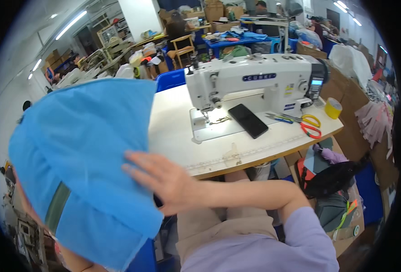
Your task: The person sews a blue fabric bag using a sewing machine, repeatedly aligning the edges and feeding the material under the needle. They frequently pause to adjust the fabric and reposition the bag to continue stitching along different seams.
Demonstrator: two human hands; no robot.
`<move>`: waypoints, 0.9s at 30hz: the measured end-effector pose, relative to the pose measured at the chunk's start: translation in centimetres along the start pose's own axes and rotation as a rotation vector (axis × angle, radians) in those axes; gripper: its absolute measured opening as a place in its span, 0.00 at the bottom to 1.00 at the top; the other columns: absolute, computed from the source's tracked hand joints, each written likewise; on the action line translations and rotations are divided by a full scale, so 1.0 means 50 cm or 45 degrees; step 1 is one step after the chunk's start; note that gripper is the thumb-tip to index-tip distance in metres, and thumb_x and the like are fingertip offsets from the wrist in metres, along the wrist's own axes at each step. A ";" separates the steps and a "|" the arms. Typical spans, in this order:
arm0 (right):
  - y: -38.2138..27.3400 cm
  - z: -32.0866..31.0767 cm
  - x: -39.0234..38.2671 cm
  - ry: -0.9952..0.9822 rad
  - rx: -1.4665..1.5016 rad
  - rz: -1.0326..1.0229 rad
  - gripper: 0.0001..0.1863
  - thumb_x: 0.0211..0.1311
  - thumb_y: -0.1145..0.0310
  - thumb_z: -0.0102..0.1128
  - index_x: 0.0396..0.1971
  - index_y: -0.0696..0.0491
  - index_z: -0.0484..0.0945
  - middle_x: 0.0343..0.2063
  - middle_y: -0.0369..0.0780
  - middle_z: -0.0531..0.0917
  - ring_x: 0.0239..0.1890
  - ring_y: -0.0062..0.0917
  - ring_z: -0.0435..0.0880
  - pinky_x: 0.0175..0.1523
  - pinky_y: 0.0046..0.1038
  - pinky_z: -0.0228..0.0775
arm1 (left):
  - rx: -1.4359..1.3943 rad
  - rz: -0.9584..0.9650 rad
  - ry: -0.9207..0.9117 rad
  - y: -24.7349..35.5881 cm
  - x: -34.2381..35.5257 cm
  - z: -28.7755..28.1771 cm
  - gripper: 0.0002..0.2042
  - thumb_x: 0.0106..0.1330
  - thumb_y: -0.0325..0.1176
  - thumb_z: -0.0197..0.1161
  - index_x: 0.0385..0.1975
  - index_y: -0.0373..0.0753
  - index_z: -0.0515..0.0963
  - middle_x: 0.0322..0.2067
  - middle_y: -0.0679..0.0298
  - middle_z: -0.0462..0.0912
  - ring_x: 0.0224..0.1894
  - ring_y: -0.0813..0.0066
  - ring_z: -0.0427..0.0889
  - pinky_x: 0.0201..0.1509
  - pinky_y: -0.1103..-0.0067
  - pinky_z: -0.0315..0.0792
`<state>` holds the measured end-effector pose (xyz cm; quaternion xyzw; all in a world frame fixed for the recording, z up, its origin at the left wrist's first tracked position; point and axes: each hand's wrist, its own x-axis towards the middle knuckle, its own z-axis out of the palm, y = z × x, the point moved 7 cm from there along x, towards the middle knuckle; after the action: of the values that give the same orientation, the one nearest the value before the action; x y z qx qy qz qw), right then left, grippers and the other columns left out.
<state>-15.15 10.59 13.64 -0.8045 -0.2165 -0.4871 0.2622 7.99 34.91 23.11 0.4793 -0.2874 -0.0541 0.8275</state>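
A large piece of light blue fabric (91, 149) is held up at the left, with a dark green strip (57, 206) sewn across its lower part. My right hand (162, 177) lies against its right side, fingers stretched out and slightly blurred. My left forearm (73, 260) passes behind the fabric, which covers the left hand's fingers. To the right, a white sewing machine (254, 81) stands on a pale table (173, 131), its needle area lit. The fabric is off to the machine's left.
On the table lie a black phone (248, 120), small blue-handled snips (279, 119), scissors with red and yellow handles (310, 124) and a yellow tape roll (333, 108). A box with fabric pieces (331, 213) stands at the right. Other people and cluttered workbenches fill the background.
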 end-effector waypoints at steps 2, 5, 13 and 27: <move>-0.057 -0.003 0.029 0.130 0.014 -0.052 0.54 0.49 0.52 0.76 0.74 0.56 0.60 0.71 0.56 0.64 0.67 0.52 0.70 0.68 0.46 0.66 | 0.067 0.042 -0.011 0.024 0.009 0.025 0.20 0.79 0.40 0.50 0.63 0.34 0.74 0.58 0.56 0.81 0.57 0.63 0.81 0.66 0.66 0.73; -0.079 -0.029 0.038 0.098 0.189 -0.064 0.48 0.54 0.59 0.72 0.73 0.57 0.61 0.69 0.54 0.68 0.63 0.50 0.76 0.63 0.43 0.71 | 0.099 0.019 -0.032 0.007 0.030 0.039 0.21 0.79 0.41 0.50 0.63 0.34 0.74 0.58 0.56 0.81 0.57 0.64 0.81 0.65 0.65 0.73; -0.062 -0.124 0.097 0.327 0.775 0.141 0.29 0.61 0.79 0.54 0.65 0.58 0.70 0.49 0.52 0.85 0.46 0.48 0.85 0.52 0.33 0.77 | 0.186 -0.055 -0.075 -0.027 0.100 0.069 0.23 0.77 0.44 0.52 0.63 0.35 0.75 0.58 0.56 0.81 0.55 0.64 0.81 0.63 0.64 0.74; 0.263 -0.033 0.054 0.246 2.015 1.650 0.18 0.72 0.70 0.58 0.57 0.62 0.75 0.46 0.46 0.86 0.44 0.30 0.89 0.53 0.36 0.84 | 0.474 -0.159 -0.595 -0.224 0.373 0.198 0.27 0.75 0.50 0.55 0.63 0.36 0.75 0.57 0.56 0.80 0.53 0.65 0.81 0.60 0.62 0.74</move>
<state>-7.15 -0.32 13.94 -0.3209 0.0224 -0.0324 0.9463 20.31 14.56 25.48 0.6140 -0.4450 -0.1602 0.6319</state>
